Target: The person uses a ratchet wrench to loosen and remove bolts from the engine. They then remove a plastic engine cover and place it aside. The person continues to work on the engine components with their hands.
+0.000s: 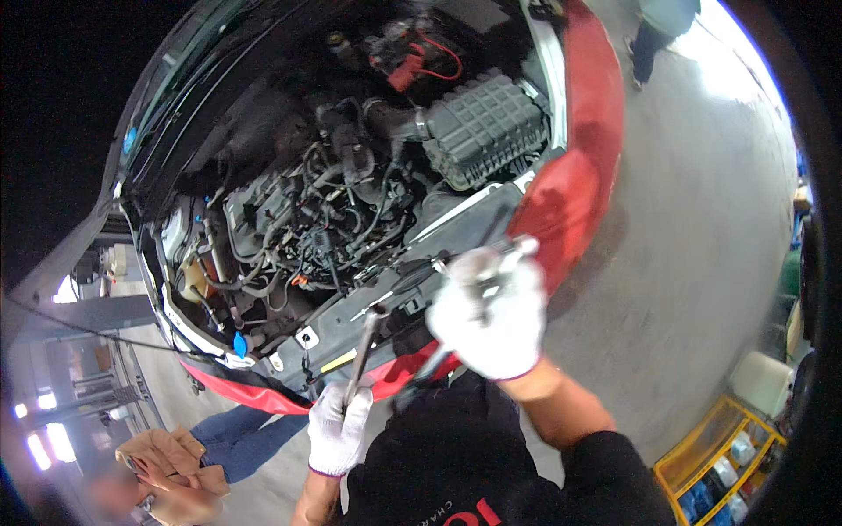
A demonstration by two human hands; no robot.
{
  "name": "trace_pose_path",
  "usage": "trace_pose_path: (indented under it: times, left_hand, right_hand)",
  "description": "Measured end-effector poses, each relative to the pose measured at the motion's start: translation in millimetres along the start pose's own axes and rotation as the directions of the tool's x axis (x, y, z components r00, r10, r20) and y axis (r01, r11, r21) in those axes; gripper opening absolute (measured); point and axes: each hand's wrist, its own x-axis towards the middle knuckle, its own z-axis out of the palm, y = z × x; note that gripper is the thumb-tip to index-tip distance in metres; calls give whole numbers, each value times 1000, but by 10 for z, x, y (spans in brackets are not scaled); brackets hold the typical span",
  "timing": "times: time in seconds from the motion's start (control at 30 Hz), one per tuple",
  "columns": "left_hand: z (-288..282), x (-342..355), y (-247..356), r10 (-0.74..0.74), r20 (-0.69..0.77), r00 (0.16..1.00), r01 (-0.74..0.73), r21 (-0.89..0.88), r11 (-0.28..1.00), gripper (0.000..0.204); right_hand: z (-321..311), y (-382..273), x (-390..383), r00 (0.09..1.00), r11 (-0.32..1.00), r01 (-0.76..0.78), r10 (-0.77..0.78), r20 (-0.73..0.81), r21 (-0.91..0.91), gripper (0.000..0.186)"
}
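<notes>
My left hand (338,430), in a white knit glove, is closed around a metal socket extension bar (361,355). The bar points up toward the front edge of the engine bay, with a wider socket-like end at its tip. My right hand (491,324), gloved as well, is raised over the car's front edge and smeared by motion. Its fingers are closed on a shiny metal tool (481,267), too blurred to name; a grey shaft (428,364) shows below that hand. Under both hands lies the black front panel (390,302) of the engine bay.
Hoses and wiring (338,228) fill the open engine bay. A ribbed black box (487,127) sits at its right, near the red cover (570,193). At lower left is another person (189,456); someone else stands far right (658,35). A yellow rack (702,447) is at lower right.
</notes>
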Motion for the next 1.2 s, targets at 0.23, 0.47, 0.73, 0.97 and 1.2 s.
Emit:
trace_pose_path:
  times: [0.23, 0.47, 0.73, 0.97, 1.2]
  left_hand:
    - [326, 251, 370, -233, 115, 966, 190, 296, 936, 39]
    - [388, 388, 333, -485, 311, 817, 333, 432, 838, 47]
    - [390, 224, 314, -555, 216, 803, 468, 348, 813, 33]
    - [256, 121, 132, -343, 64, 937, 308, 305, 901, 23]
    - [-138, 79, -658, -308, -232, 923, 378, 388, 840, 34]
  right_hand:
    - [-410, 847, 68, 870, 940, -342, 309, -384, -18, 42]
    - [-453, 696, 192, 858, 891, -384, 441, -264, 242, 31]
    - [-348, 542, 156, 858, 893, -393, 442, -261, 220, 21]
    - [-360, 255, 153, 881, 528, -345, 467, -74, -776, 39]
    - [-710, -470, 276, 968, -233, 230, -43, 247, -945, 25]
